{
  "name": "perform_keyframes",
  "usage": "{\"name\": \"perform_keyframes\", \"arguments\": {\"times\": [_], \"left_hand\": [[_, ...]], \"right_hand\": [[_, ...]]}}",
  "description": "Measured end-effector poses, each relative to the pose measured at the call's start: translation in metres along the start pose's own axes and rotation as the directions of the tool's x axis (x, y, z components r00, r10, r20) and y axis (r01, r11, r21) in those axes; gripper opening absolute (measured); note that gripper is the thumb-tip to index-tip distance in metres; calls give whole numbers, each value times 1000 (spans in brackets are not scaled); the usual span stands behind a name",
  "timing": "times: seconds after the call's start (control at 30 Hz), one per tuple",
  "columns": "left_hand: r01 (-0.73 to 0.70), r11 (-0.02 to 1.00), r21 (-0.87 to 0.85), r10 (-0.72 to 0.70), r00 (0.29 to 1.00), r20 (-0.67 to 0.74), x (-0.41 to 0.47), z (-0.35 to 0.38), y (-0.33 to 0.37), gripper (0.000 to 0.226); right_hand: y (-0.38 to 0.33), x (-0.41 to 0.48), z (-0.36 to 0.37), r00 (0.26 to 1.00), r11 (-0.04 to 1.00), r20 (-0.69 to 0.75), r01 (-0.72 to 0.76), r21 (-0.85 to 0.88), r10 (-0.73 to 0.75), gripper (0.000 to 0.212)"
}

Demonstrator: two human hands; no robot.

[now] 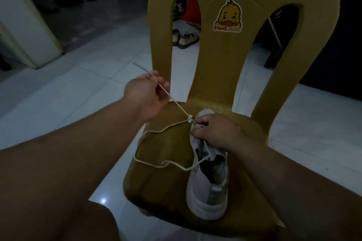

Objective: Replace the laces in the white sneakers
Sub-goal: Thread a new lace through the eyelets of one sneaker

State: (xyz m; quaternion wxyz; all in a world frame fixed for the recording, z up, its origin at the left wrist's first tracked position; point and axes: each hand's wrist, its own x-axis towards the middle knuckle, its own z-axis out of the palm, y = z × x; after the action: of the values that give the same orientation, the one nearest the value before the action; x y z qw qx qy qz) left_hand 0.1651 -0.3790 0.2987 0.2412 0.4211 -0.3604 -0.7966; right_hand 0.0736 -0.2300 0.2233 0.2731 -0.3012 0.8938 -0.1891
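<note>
One white low-top sneaker (207,191) lies on the seat of the mustard-yellow plastic chair (225,68), toe toward the chair's back and heel at the seat's front edge, probably so the eyelets face up within easy reach. A thin cream cord lace (156,164) comes out of the shoe's front, its slack looping over the left of the seat. The left hand (147,94), above the seat's left rear corner, curls its fingers round the lace and holds a stretch taut, likely drawing it through an eyelet. The right hand (215,131) rests on the shoe's front with bent fingers that seem to pinch the lace there, steadying the shoe against the pull.
</note>
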Motion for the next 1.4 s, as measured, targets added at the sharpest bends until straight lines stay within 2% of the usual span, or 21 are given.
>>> {"name": "perform_keyframes", "arguments": {"times": [0.1,0.17,0.23,0.27,0.33,0.4,0.43,0.47,0.5,0.53,0.6,0.67,0.73,0.87,0.97,1.0,1.07,1.13,1.27,1.33,1.4], "left_hand": [[-107,976,-187,106,994,-17,-3,-14,36,18],[-198,921,-335,194,980,-47,-7,-26,60,21],[-254,876,-410,243,967,-79,-7,-38,78,25],[-267,885,-382,252,964,-88,-8,-43,82,26],[-258,945,-200,252,966,-55,-8,-44,74,27],[-218,973,83,213,975,62,-13,-35,49,22],[-208,941,267,179,976,127,-16,-30,34,19],[-217,853,474,148,973,180,-19,-26,19,17],[-238,722,649,117,967,225,-20,-23,3,18],[-264,594,760,77,959,273,-19,-20,-9,21],[-304,424,853,-42,934,354,-13,-14,-30,23],[-330,245,912,-147,917,372,-8,-6,-43,21],[-288,157,945,-214,924,317,-1,2,-55,14],[-174,182,968,-282,934,221,8,7,-68,19],[-172,155,973,-246,947,206,9,9,-57,23],[-181,178,967,-207,954,217,9,10,-52,23],[-222,278,934,-115,958,262,6,10,-39,16],[-258,393,883,10,961,276,4,6,-25,14],[-293,649,702,289,949,129,4,-13,9,17],[-314,696,646,344,935,83,2,-22,20,19],[-308,712,631,328,941,88,-4,-33,25,17]], "right_hand": [[2,-1,1,1000,1000,-7,11,-8,-11,60],[2,-2,2,1000,1000,-12,14,-17,-14,60],[2,-3,3,1000,1000,-17,17,-12,-18,61],[3,-3,4,1000,1000,-24,20,-4,-20,62],[3,-5,4,999,1000,-45,23,13,-23,61],[3,-7,4,998,999,-55,25,20,-24,57],[4,-8,4,998,999,-55,28,21,-27,55],[4,-8,4,998,999,-55,34,19,-33,52],[5,-8,4,998,999,-56,41,20,-40,50],[5,-8,4,997,999,-58,48,21,-47,49],[6,-7,5,997,998,-62,52,32,-50,52],[7,-6,7,997,998,-67,49,42,-46,58],[9,-4,8,997,997,-58,54,54,-51,65],[11,0,7,997,997,-51,54,59,-51,79],[10,0,5,998,998,-38,44,47,-42,71],[10,0,4,999,998,-33,38,48,-36,65],[8,0,3,999,998,-28,27,57,-26,59],[7,-1,1,1000,998,-18,20,61,-19,63],[8,-4,-2,1000,998,-12,21,63,-21,60],[10,-6,-4,999,997,-7,41,58,-40,54],[7,-9,-4,997,996,-12,78,40,-77,48]]}}
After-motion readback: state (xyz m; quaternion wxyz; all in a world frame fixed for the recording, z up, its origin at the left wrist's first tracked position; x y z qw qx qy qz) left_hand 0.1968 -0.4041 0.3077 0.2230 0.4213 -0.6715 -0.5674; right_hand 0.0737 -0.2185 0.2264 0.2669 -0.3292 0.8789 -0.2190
